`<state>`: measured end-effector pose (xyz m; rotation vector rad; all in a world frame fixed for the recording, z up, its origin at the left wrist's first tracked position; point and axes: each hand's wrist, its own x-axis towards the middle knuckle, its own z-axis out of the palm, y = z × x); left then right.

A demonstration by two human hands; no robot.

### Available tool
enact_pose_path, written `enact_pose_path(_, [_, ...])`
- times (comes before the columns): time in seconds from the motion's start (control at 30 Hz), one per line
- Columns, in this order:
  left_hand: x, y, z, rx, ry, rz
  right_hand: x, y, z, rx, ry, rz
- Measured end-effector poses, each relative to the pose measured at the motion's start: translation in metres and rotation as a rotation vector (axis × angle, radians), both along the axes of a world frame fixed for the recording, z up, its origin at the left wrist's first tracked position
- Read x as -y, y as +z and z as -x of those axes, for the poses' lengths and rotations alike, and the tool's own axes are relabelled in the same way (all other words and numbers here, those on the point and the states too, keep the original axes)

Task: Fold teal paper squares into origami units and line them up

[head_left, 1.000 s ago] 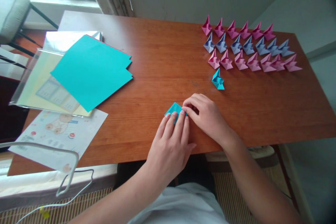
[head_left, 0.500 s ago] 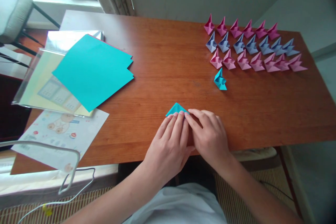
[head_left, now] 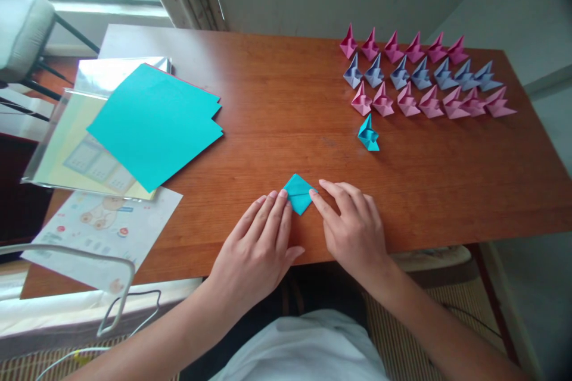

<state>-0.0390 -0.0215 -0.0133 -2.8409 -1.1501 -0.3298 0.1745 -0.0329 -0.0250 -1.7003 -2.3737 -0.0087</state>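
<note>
A small folded turquoise paper (head_left: 299, 193), shaped like a diamond with a crease across its middle, lies flat on the table near the front edge. My left hand (head_left: 257, 241) rests with outstretched fingers, its fingertips on the paper's left corner. On the right corner sits the index fingertip of my right hand (head_left: 353, 223), whose other fingers are spread and slightly bent. Neither hand grips the paper. Beyond my right hand stands a folded turquoise paper figure (head_left: 369, 134) with a pointed tip.
Rows of dark pink (head_left: 392, 47), bluish-purple (head_left: 420, 75) and light pink paper figures (head_left: 407, 101) stand at the back right. Large turquoise sheets (head_left: 156, 125) lie on plastic packets at the left of the wooden table (head_left: 268, 101). A printed sheet (head_left: 98, 232) overhangs its front-left edge.
The turquoise paper has gone from a triangle to a flat diamond. My left hand has moved left off its middle; my right hand has shifted only slightly.
</note>
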Motion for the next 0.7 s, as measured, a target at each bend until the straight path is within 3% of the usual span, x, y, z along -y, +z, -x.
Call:
enact_pose_path(0.33, [0.001, -0.002, 0.009, 0.111, 0.029, 0.180, -0.002, 0.001, -0.002, -0.060, -0.015, 0.028])
enact_pose_path(0.5, [0.006, -0.005, 0.011, 0.143, 0.045, 0.275, -0.006, 0.000, -0.001, -0.185, -0.028, 0.026])
enact_pose_path(0.7, [0.006, -0.005, 0.011, 0.383, 0.137, 0.346, -0.023, 0.006, 0.009, -0.296, -0.157, 0.038])
